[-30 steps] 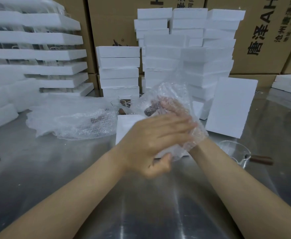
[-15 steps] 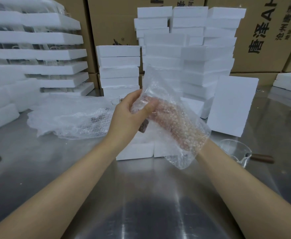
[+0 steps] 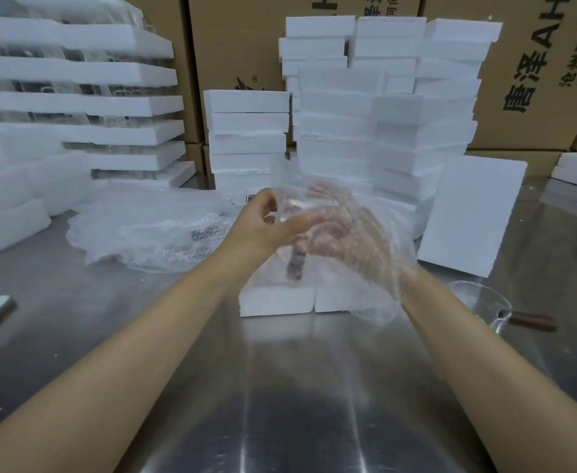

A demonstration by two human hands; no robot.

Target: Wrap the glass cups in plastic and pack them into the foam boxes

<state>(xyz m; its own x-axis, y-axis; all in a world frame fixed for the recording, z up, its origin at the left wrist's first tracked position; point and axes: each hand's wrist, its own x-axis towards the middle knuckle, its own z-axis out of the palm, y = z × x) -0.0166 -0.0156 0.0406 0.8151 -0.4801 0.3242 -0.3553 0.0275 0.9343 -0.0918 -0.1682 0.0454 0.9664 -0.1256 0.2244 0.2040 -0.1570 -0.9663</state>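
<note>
Above the steel table I hold a glass cup with a dark handle (image 3: 296,264) inside a sheet of bubble wrap (image 3: 365,261). My right hand (image 3: 341,233) lies under the wrap and grips the cup through it; its fingers show blurred through the plastic. My left hand (image 3: 266,223) pinches the wrap's upper left edge against the cup. Two white foam boxes (image 3: 277,302) sit side by side on the table just below the bundle. A second bare glass cup (image 3: 481,302) with a brown handle lies on the table to the right.
A heap of bubble wrap sheets (image 3: 150,233) lies at the left. Stacks of foam boxes (image 3: 382,107) and cardboard cartons (image 3: 536,80) fill the back. One foam lid (image 3: 471,213) leans upright at the right. More foam trays (image 3: 75,107) stand stacked at far left.
My left hand has gone from lying flat over the bundle to pinching its upper left edge. The dark handle now hangs downward inside the wrap.
</note>
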